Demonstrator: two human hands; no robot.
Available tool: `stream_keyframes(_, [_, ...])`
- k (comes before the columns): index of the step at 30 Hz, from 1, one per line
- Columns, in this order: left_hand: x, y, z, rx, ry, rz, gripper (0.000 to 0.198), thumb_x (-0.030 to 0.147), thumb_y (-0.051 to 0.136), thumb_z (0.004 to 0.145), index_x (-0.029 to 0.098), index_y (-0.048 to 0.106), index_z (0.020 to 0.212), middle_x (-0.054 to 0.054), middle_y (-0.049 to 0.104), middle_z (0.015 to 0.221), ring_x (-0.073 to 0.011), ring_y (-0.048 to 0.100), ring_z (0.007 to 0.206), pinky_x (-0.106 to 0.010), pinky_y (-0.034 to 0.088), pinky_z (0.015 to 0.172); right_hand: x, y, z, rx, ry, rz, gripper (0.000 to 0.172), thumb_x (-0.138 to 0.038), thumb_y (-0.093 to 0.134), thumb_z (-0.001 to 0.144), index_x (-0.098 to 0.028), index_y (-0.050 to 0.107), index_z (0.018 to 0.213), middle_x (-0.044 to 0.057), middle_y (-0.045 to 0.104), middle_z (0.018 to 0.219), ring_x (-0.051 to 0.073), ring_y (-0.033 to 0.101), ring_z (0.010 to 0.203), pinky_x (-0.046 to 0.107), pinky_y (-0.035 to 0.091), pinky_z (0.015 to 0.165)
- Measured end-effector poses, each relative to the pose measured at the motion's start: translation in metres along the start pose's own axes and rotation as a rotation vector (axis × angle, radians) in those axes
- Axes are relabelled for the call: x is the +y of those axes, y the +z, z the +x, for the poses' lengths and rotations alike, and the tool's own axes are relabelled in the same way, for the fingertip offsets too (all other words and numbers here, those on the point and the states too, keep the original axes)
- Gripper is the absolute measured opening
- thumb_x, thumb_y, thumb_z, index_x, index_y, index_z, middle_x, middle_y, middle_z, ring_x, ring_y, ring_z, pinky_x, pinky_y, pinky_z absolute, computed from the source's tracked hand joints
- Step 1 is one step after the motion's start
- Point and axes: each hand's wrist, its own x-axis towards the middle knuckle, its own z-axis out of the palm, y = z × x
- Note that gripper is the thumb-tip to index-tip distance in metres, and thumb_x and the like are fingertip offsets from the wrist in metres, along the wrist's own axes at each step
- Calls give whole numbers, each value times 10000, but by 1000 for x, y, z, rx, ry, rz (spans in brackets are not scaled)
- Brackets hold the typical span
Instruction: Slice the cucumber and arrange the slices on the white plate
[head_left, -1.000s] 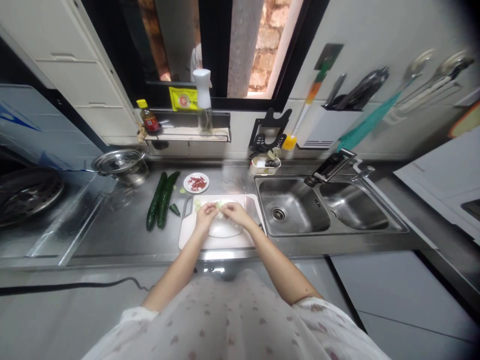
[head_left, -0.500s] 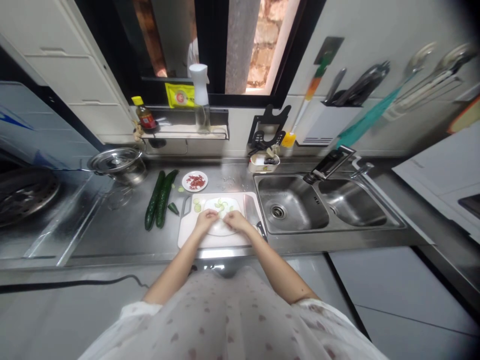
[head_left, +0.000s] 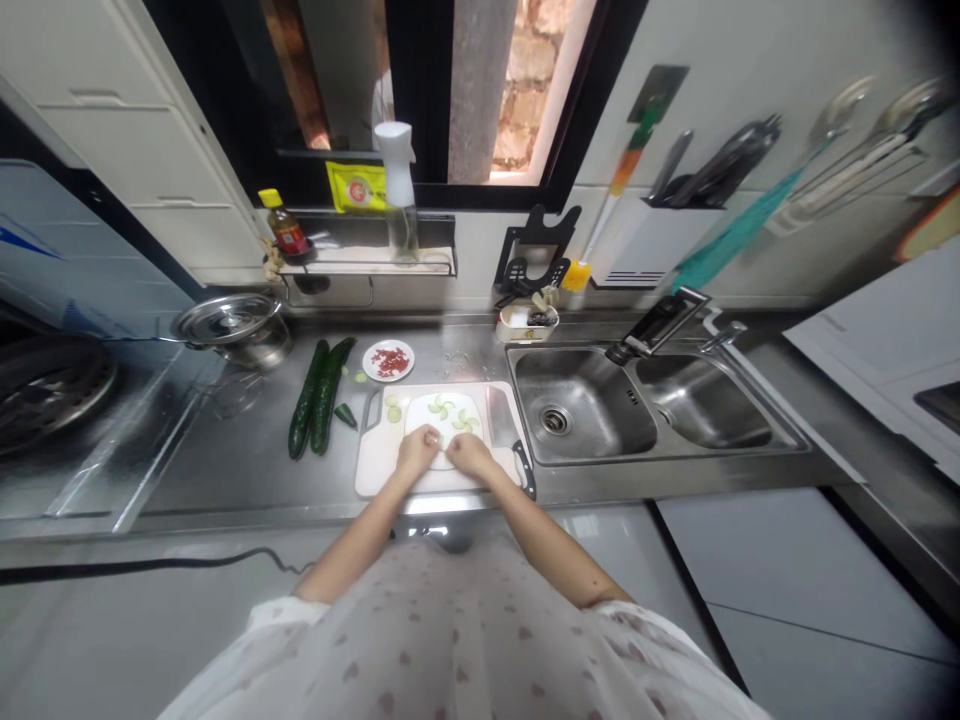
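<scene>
left hand and right hand pinch cucumber slice.

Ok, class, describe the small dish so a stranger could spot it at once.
On the steel counter, find the pale cutting board left of the sink. Just beyond its left half sits the small dish, set apart from the larger plate on the board by its red pieces.

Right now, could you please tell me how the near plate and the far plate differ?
The near plate looks larger than the far plate. The near plate looks squarish; the far plate is round. The near plate, on the board, bears green slices; the far plate, on the counter, bears red bits. Both are white.
</scene>
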Motion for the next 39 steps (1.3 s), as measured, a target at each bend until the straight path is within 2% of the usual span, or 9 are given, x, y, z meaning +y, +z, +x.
stream_keyframes(6, [5,0,-9,-28,52,241,290,171,491,821,232,659,1050,-67,696,926,-208,615,901,-275,422,774,-12,3,-8,17,43,-159,256,-225,428,897,-152,652,998,120,696,959,192,627,858,247,374,657])
stream_keyframes(11, [4,-2,-14,-64,164,329,331,191,482,841,231,640,1129,-76,658,1035,-210,592,983,-287,419,846,-9,6,-13,32,0,-164,260,-221,426,906,-176,593,1100,100,687,1000,185,617,883,250,368,694])
stream_keyframes(17, [-4,-3,-13,-89,233,385,306,224,466,869,217,665,1102,-82,633,1048,-213,575,1018,-292,412,884,4,7,-20,58,-176,-164,303,-217,387,919,-204,626,1104,75,671,1086,178,589,980,250,363,774])
stream_keyframes(25, [-7,-3,-14,-93,238,410,308,251,464,882,205,652,1122,-85,630,1058,-215,568,1030,-292,404,887,2,11,-26,59,-191,-246,284,-253,396,928,-194,633,1073,83,657,1035,181,587,935,254,368,760])
stream_keyframes(39, [-8,-4,-13,-93,235,382,290,255,483,876,211,659,1103,-75,631,1018,-205,575,979,-284,409,834,1,12,-33,74,-215,-272,302,-259,381,945,-198,592,1153,88,629,1048,184,565,951,260,372,777])
